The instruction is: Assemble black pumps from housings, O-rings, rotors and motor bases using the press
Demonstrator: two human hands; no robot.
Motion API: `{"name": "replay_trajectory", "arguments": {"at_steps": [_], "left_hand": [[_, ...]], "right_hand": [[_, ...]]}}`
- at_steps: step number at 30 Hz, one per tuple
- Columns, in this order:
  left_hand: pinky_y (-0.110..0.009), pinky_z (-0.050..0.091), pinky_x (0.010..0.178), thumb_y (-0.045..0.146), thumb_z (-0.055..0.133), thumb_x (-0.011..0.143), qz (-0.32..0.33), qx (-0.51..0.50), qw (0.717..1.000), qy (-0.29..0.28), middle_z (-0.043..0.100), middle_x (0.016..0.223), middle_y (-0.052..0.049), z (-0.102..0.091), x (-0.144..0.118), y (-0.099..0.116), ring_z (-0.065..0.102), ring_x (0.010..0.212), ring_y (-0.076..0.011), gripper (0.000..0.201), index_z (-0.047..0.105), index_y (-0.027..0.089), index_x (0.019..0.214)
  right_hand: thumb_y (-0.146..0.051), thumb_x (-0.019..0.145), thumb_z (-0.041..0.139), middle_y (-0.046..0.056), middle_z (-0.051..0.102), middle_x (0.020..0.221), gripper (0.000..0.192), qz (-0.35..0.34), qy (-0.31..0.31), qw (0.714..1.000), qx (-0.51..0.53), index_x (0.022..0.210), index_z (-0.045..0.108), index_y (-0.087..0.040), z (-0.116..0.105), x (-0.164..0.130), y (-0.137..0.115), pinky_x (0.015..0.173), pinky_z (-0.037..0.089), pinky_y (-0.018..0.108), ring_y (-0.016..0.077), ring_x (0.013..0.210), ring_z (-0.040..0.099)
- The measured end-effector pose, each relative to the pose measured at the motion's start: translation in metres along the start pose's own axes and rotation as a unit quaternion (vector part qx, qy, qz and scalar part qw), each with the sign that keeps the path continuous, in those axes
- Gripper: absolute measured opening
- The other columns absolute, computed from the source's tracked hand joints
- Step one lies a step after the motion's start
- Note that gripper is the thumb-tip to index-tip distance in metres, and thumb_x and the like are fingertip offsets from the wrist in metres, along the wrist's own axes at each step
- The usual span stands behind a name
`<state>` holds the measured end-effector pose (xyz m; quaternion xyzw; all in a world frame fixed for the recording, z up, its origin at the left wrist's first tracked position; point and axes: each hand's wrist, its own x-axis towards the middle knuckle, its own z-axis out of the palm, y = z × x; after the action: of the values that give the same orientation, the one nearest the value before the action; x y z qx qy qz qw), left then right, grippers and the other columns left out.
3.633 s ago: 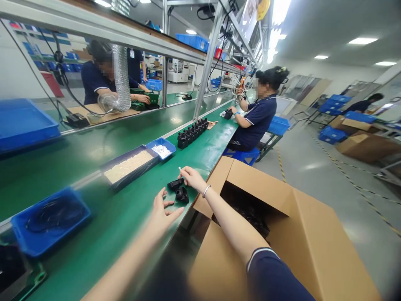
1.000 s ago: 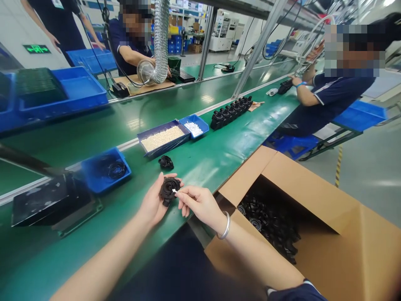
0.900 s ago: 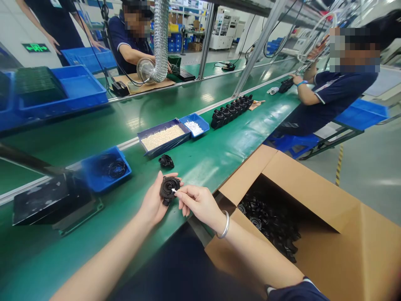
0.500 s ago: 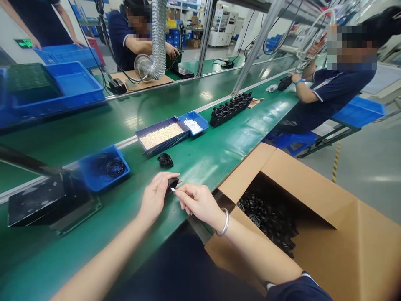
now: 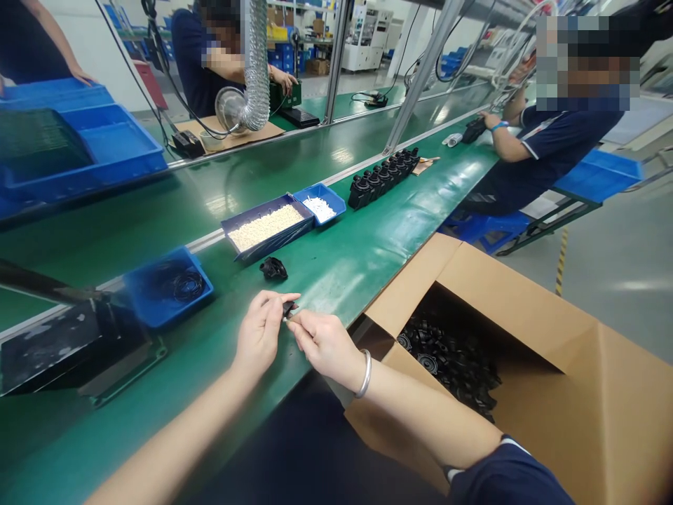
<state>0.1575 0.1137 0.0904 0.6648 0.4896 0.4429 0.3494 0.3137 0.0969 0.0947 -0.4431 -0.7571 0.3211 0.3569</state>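
Note:
My left hand (image 5: 259,331) is closed around a small black plastic part (image 5: 287,307), most of it hidden by the fingers. Close against it, my right hand (image 5: 322,342) pinches a tiny white piece (image 5: 285,320) at the part's near side. Whether that piece sits inside the part cannot be made out. A second black part (image 5: 273,268) lies on the green bench (image 5: 336,259) just beyond my hands. Farther back stand a dark blue tray of cream-coloured small pieces (image 5: 268,229) and a smaller blue bin of white pieces (image 5: 320,208).
An open cardboard box (image 5: 552,315) with many black parts stands at my right. Black assemblies (image 5: 381,179) form a row along the bench. At left are a blue bin with black rings (image 5: 168,286) and a dark stand (image 5: 57,344). A co-worker (image 5: 568,140) sits at right.
My right hand has brought the white piece closer against the black part, and less of the piece shows. The black part has turned slightly in my left hand. The view has shifted a little.

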Motion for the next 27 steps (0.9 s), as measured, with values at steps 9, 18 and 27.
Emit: {"name": "replay_trajectory", "arguments": {"at_steps": [9,18,27], "left_hand": [[-0.032,0.045,0.094,0.038,0.035,0.103,0.03,0.039,0.998,-0.032,0.062,0.097,-0.006,-0.004,0.005,0.001,0.059,0.1,-0.0191,0.042,0.073,0.021,0.112],[-0.038,0.05,0.093,0.051,0.047,0.096,-0.133,-0.082,0.986,0.062,0.069,0.109,-0.008,-0.029,0.001,-0.035,0.067,0.101,-0.0231,0.038,0.064,0.023,0.116],[-0.043,0.043,0.103,0.047,0.048,0.095,-0.075,0.162,0.979,0.102,0.069,0.114,-0.009,-0.056,0.015,-0.079,0.059,0.116,-0.0281,0.035,0.068,0.021,0.106]], "right_hand": [[-0.026,0.102,0.041,-0.004,0.052,0.056,0.032,-0.011,-0.008,0.999,0.036,0.07,0.042,-0.021,0.006,0.005,0.011,0.064,0.043,0.024,0.0115,0.055,0.052],[-0.041,0.1,0.05,0.001,0.067,0.079,0.031,0.037,-0.063,0.997,-0.004,0.114,0.063,-0.018,-0.016,0.016,0.023,0.076,0.049,0.027,0.0144,0.075,0.064],[-0.025,0.098,0.051,0.006,0.066,0.095,0.018,0.062,0.038,0.971,-0.226,0.103,0.066,-0.016,-0.077,0.033,0.095,0.076,0.053,0.029,0.0157,0.08,0.063]]}}
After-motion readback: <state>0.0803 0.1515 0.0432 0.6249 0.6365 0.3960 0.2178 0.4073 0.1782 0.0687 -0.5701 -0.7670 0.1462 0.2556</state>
